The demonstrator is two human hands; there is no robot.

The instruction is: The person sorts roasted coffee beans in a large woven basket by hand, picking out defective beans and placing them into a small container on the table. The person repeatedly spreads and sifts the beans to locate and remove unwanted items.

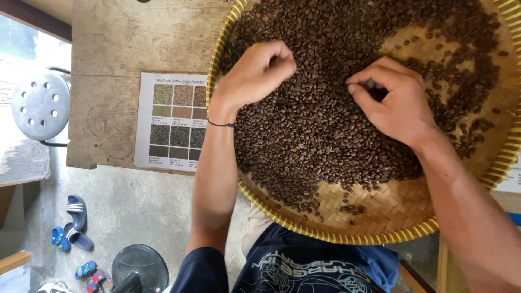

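Observation:
A large round woven bamboo tray point(391, 214) with a yellow rim holds a thick spread of dark roasted coffee beans point(320, 135). My left hand point(255, 73) rests on the beans at the tray's left side, fingers curled in with the thumb against them. My right hand point(393, 100) lies on the beans near the middle, thumb and forefinger pinched together; I cannot tell whether a bean is between them. A thin dark band circles my left wrist.
The tray sits on a worn wooden table point(114, 65). A printed colour chart sheet point(173, 122) lies left of the tray. Below are a grey perforated stool point(40, 106), blue sandals point(76, 220) and a round black object point(140, 266) on the concrete floor.

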